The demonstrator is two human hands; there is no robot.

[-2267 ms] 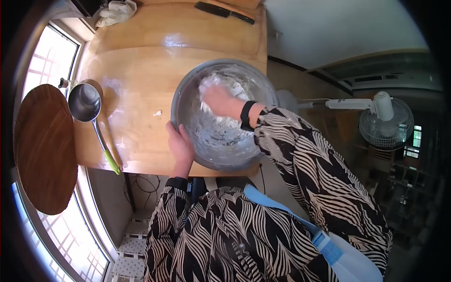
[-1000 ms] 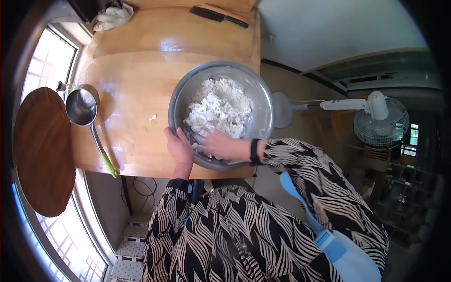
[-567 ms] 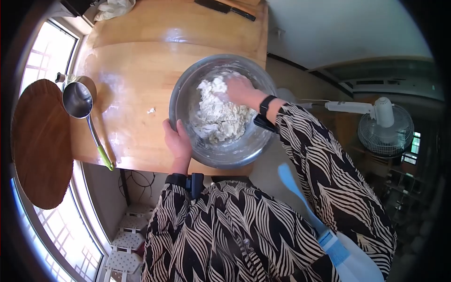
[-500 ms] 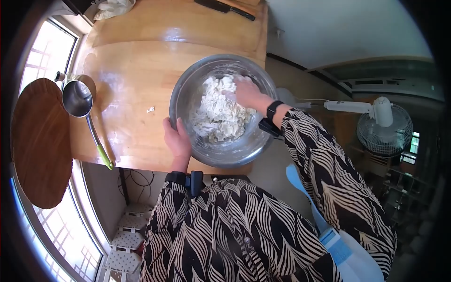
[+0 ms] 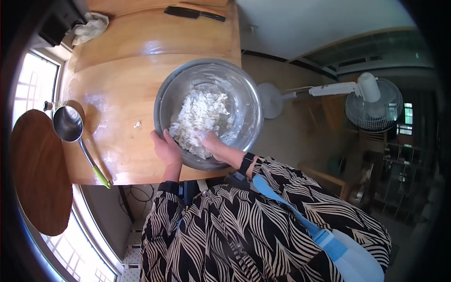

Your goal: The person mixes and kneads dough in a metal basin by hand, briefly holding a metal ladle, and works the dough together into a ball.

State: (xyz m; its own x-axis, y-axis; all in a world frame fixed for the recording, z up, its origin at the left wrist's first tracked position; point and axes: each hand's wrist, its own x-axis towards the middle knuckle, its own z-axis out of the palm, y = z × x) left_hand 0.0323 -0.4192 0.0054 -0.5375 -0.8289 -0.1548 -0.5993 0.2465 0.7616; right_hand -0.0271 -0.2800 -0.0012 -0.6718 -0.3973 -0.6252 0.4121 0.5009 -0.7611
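A large metal mixing bowl (image 5: 253, 105) sits at the table's front edge, with a shaggy, floury dough (image 5: 202, 110) in it. My left hand (image 5: 167, 149) grips the bowl's near left rim, thumb uppermost and fingers around the outside. Inside the bowl, my right hand (image 5: 215, 143) presses into the near side of the dough, its fingers curled and partly buried in it. Some flour is smeared on the bowl's inner wall.
On the wooden table (image 5: 117, 160) lie a ladle (image 5: 68, 123) with a green handle end, a dough crumb (image 5: 137, 124), a cleaver (image 5: 193, 12) and a white cloth (image 5: 91, 29). A round wooden board (image 5: 42, 174) is at left. A fan (image 5: 374, 103) stands at right.
My right hand has moved from the far right of the dough to its near side, toward me. The dough looks shifted and reshaped. My left hand keeps its hold on the rim; the view has shifted.
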